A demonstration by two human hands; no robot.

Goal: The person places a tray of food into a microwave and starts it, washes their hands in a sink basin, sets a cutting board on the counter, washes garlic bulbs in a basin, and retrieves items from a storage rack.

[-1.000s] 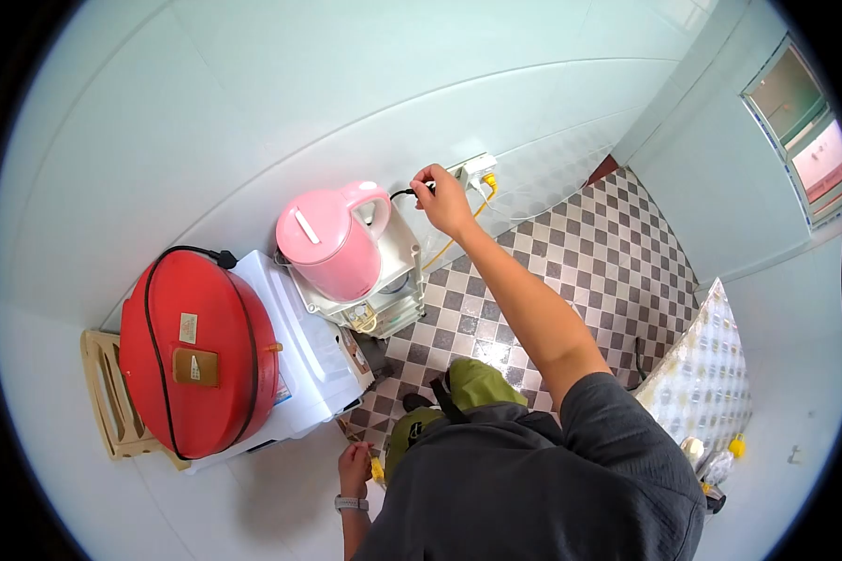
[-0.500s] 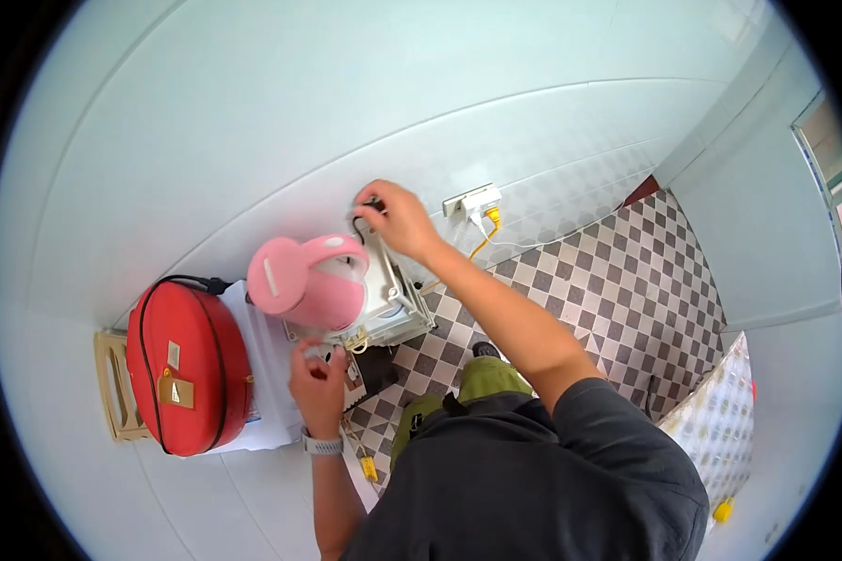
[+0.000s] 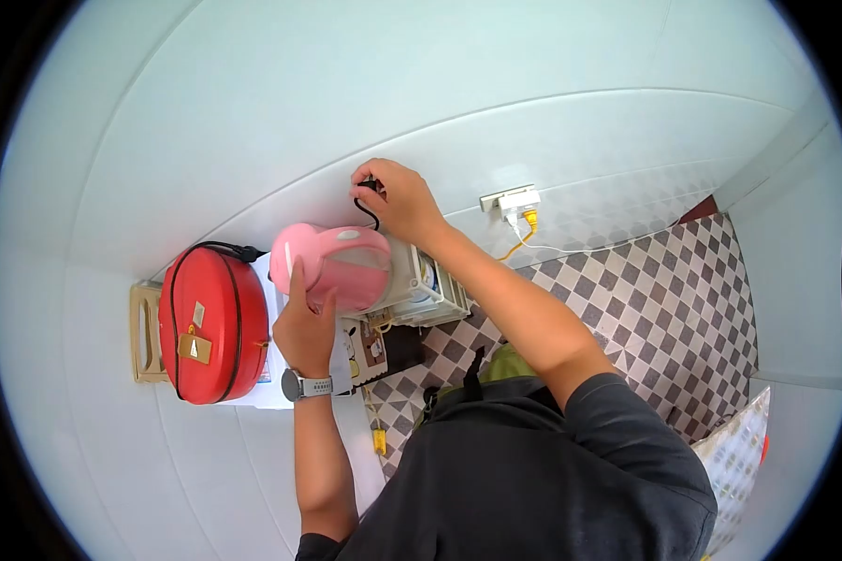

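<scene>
A pink electric kettle (image 3: 351, 280) stands on a white rack (image 3: 430, 297) against the wall, its handle facing up and to the right. My left hand (image 3: 306, 332), with a watch on the wrist, rests against the kettle's near side, index finger stretched out and thumb apart. Beyond the kettle, my right hand (image 3: 398, 201) pinches the black plug end of a power cord (image 3: 368, 210) close to the wall. The cord loops down behind the kettle, where its other end is hidden.
A red round appliance (image 3: 213, 323) wrapped in its black cord sits on the left. Behind it is a beige plastic piece (image 3: 146, 335). A wall socket (image 3: 510, 201) with white and yellow plugs is right of my right hand. Checkered floor (image 3: 646, 309) lies below.
My left hand has moved up from in front of the kettle and now touches its side. The right hand still holds the cord near the wall. The whole view has shifted.
</scene>
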